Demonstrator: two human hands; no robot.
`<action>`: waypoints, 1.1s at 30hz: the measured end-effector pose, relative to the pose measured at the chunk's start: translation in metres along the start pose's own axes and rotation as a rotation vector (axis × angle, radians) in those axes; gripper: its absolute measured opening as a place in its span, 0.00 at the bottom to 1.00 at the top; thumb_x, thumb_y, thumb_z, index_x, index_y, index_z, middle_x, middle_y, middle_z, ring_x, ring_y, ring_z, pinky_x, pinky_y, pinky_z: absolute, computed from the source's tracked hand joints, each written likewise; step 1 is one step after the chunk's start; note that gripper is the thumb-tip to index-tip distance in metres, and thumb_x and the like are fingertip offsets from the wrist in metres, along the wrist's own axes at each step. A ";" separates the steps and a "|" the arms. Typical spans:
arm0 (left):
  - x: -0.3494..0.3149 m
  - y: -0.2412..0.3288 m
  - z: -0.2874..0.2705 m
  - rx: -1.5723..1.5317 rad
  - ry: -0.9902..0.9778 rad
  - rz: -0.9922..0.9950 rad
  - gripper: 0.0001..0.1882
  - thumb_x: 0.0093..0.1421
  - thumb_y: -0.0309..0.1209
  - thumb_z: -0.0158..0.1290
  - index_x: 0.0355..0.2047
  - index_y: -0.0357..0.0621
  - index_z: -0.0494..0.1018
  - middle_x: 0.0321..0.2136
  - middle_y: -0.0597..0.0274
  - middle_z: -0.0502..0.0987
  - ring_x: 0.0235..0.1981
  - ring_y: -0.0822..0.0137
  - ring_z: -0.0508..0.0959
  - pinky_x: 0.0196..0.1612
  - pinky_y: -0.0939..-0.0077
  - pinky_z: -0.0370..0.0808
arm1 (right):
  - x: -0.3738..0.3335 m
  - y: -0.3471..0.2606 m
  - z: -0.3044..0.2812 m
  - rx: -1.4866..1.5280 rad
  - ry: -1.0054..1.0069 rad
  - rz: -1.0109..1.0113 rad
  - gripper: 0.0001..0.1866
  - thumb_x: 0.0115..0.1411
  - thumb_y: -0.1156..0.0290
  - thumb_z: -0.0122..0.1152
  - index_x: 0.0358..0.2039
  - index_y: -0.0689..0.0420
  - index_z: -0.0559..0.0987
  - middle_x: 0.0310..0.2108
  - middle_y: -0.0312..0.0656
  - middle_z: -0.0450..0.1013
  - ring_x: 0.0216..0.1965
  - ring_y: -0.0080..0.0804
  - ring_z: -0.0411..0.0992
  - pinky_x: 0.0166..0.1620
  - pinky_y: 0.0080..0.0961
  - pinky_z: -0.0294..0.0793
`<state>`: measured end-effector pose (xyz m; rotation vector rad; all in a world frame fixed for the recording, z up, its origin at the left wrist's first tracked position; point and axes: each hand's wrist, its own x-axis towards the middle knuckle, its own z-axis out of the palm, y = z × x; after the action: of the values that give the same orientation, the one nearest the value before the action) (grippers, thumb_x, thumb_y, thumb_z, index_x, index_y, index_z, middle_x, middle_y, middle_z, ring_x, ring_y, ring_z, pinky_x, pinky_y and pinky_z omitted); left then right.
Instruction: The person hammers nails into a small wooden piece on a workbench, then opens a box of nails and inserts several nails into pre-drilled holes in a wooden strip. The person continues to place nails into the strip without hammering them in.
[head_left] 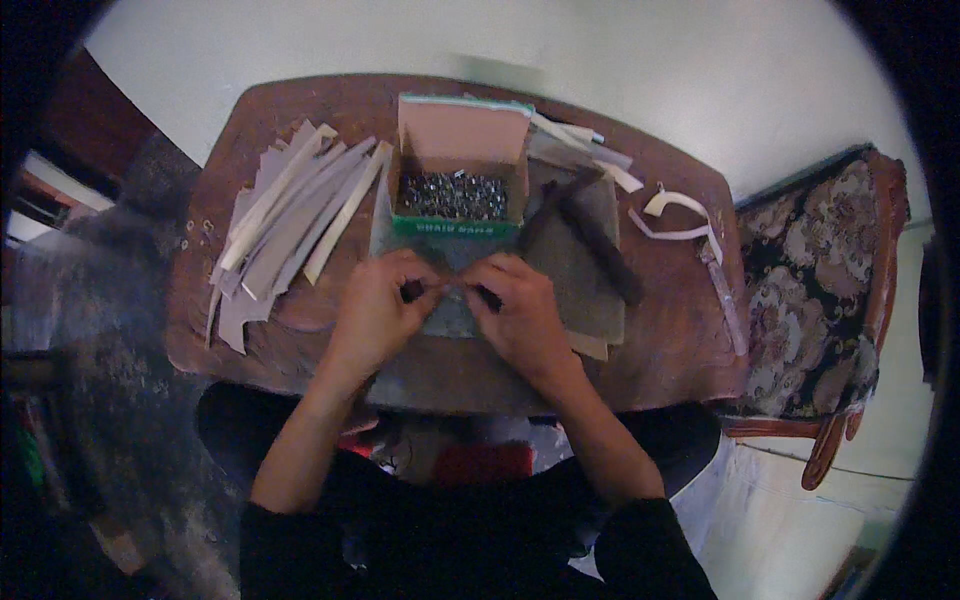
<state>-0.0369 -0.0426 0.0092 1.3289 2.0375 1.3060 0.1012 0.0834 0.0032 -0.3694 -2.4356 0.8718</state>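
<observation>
The left hand (385,300) and right hand (515,305) nearly meet, fingers curled in, whether gripping anything I cannot tell, and just beyond on the tabletop (675,320) the open box (450,228) of small metal pieces (455,195) could spill if knocked by a knuckle.

At the upper centre of the frame, a box (450,227) is standing on the table (680,365), small pieces (455,195) lying inside it and the left hand (388,300) and right hand (515,305) sitting just below it. A pile of strips (280,198) is lying left of the box, while right of it a band (600,247) is lying across a board (585,310). A chair (800,290) is standing at the frame's right.
</observation>
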 end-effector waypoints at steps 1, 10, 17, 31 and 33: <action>0.000 0.000 -0.001 -0.003 -0.013 -0.028 0.05 0.51 0.23 0.61 0.30 0.38 0.80 0.25 0.52 0.77 0.25 0.56 0.78 0.30 0.66 0.73 | 0.002 -0.001 -0.004 0.037 -0.036 0.042 0.09 0.49 0.78 0.65 0.34 0.61 0.80 0.31 0.47 0.75 0.34 0.48 0.74 0.39 0.38 0.76; -0.005 -0.001 0.002 -0.026 -0.015 -0.096 0.10 0.52 0.24 0.63 0.36 0.40 0.81 0.28 0.59 0.79 0.24 0.69 0.76 0.30 0.74 0.72 | 0.018 -0.008 -0.023 0.097 -0.265 0.328 0.11 0.53 0.74 0.66 0.38 0.61 0.79 0.31 0.48 0.78 0.34 0.38 0.78 0.40 0.30 0.75; -0.005 -0.004 -0.003 -0.124 -0.022 -0.133 0.14 0.54 0.25 0.62 0.42 0.37 0.78 0.26 0.64 0.78 0.23 0.76 0.74 0.26 0.78 0.72 | 0.019 -0.010 -0.021 0.124 -0.302 0.378 0.10 0.54 0.73 0.67 0.34 0.62 0.77 0.31 0.43 0.76 0.34 0.30 0.75 0.41 0.27 0.74; -0.005 0.016 -0.003 -0.577 -0.008 -0.337 0.06 0.62 0.29 0.56 0.34 0.37 0.78 0.23 0.67 0.78 0.22 0.80 0.74 0.23 0.83 0.70 | 0.022 -0.012 -0.024 0.634 -0.151 0.433 0.11 0.57 0.73 0.66 0.41 0.60 0.79 0.33 0.36 0.76 0.37 0.22 0.73 0.42 0.21 0.72; -0.005 0.016 -0.005 -0.499 0.006 -0.301 0.06 0.61 0.28 0.57 0.34 0.37 0.78 0.23 0.67 0.78 0.22 0.81 0.74 0.24 0.82 0.71 | 0.023 -0.018 -0.025 0.658 -0.162 0.462 0.12 0.57 0.72 0.67 0.41 0.60 0.79 0.34 0.36 0.76 0.37 0.21 0.73 0.42 0.21 0.72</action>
<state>-0.0295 -0.0476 0.0246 0.7651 1.6736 1.5343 0.0951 0.0919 0.0404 -0.6304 -2.0568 1.8853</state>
